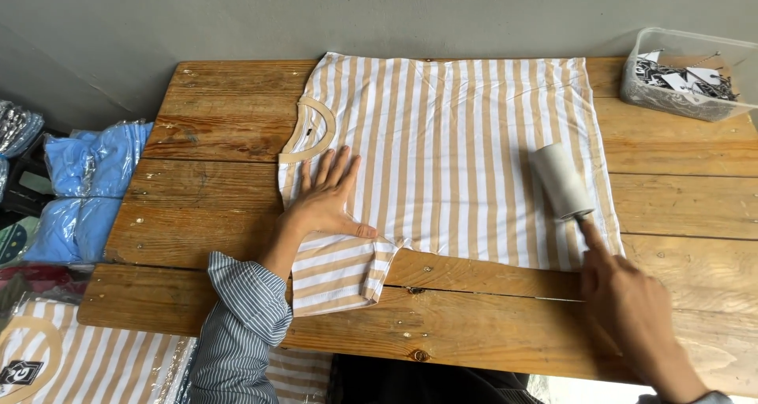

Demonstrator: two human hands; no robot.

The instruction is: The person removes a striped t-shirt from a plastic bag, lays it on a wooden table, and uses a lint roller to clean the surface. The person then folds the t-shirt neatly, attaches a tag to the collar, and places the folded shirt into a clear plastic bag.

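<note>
Landmark: the striped T-shirt [458, 151], beige and white, lies spread flat on the wooden table [679, 207], with its collar toward the left edge of the table and its hem toward the right.

Left hand: the left hand [328, 203] lies palm down on the shirt, just below the collar. The fingers [335, 167] are straight and a little spread, fully open; the thumb points to the right along the fabric. It grips nothing, it only presses on the cloth. A blue striped sleeve covers the forearm.

Right hand: the right hand [628, 301] is at the hem side of the shirt, partly over the bare table. Its fingers are curled around the handle of the lint roller [560, 181], and the index finger is stretched along the handle toward the roll. The handle itself is mostly hidden in the hand.

Lint roller: the white roll rests on the shirt near the hem, well apart from the left hand, and is tilted a little.

Short sleeve: one short sleeve [339, 274] of the shirt lies toward the person, just under the left hand.

Plastic box: a clear box [671, 96] with tags stands beyond the hem, at the far right corner of the table.

Bagged clothes: blue packs [91, 183] lie beyond the collar side, off the table; a striped shirt in a bag [87, 360] lies nearer to the person.
</note>
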